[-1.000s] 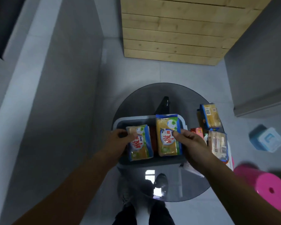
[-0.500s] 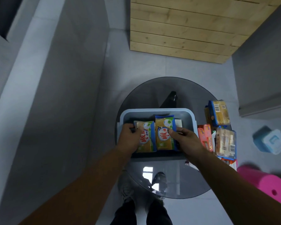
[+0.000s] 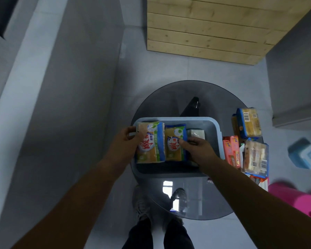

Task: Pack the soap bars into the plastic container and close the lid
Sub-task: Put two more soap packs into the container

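Fingers of my left hand clamp the first soap pack over the left wall of the plastic container. Fingers of my right hand pinch the second soap pack just right of it. Both run lengthwise, near to far.

Dim room, pale grey tiled floor, smooth grey wall at left, pine plank panel beyond, round smoked-glass table reflecting a bright window, pink cylinder and blue box on the floor at right.
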A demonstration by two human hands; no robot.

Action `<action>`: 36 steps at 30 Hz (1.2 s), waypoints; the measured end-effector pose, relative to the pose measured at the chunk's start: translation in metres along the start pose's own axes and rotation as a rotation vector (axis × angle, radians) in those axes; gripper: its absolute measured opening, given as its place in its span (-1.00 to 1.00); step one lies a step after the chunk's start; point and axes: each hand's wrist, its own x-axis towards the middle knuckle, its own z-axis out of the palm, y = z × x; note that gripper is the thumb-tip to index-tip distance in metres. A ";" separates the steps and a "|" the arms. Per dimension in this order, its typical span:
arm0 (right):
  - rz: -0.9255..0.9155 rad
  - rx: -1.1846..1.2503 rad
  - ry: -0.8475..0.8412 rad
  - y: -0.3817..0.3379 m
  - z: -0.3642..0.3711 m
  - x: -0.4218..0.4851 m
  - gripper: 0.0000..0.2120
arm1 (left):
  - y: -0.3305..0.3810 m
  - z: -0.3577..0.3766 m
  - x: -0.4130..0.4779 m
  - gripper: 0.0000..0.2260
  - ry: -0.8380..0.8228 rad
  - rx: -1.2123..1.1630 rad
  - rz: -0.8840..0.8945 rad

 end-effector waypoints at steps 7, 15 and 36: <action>-0.093 -0.139 0.099 0.004 0.010 0.011 -0.70 | 0.001 -0.008 0.003 -0.91 0.032 -0.043 0.025; -0.183 -0.416 0.226 0.018 0.015 0.024 -0.68 | 0.003 -0.008 0.002 -0.90 0.013 -0.063 0.001; -0.238 -0.934 0.458 0.022 0.014 0.025 -0.81 | -0.001 -0.008 0.007 -0.87 0.015 0.011 0.001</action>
